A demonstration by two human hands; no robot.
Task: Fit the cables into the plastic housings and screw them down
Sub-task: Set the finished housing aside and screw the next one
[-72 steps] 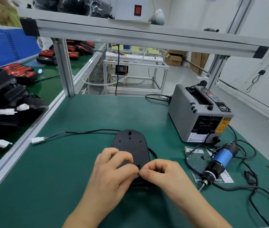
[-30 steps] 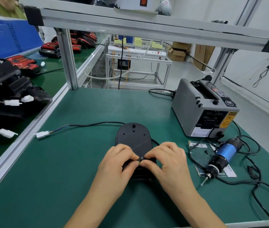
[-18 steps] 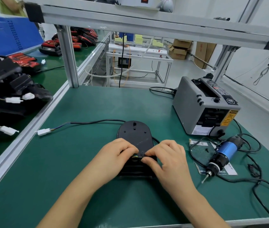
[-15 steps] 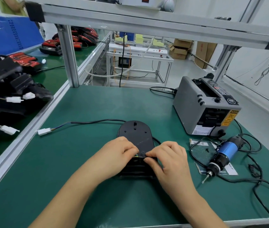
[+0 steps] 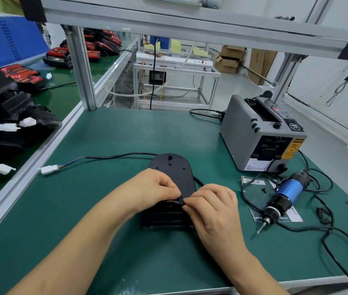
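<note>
The black plastic housing (image 5: 175, 175) lies mid-bench (image 5: 126, 135), its cable (image 5: 122, 155) trailing toward 10 o'clock. The left hand (image 5: 154, 188) and right hand (image 5: 213, 201) both pinch the cable over the housing's middle. The housing looks rigid and light and the cable limp, so it is probably best gripped close to the slot.

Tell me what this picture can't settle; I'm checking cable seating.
Head view:
1. How the cable sits in the black housing: hidden by left hand and right hand.
2. What the black piece they pinch is: too small.
3. The dark speck beside the blue screwdriver: too small.
</note>
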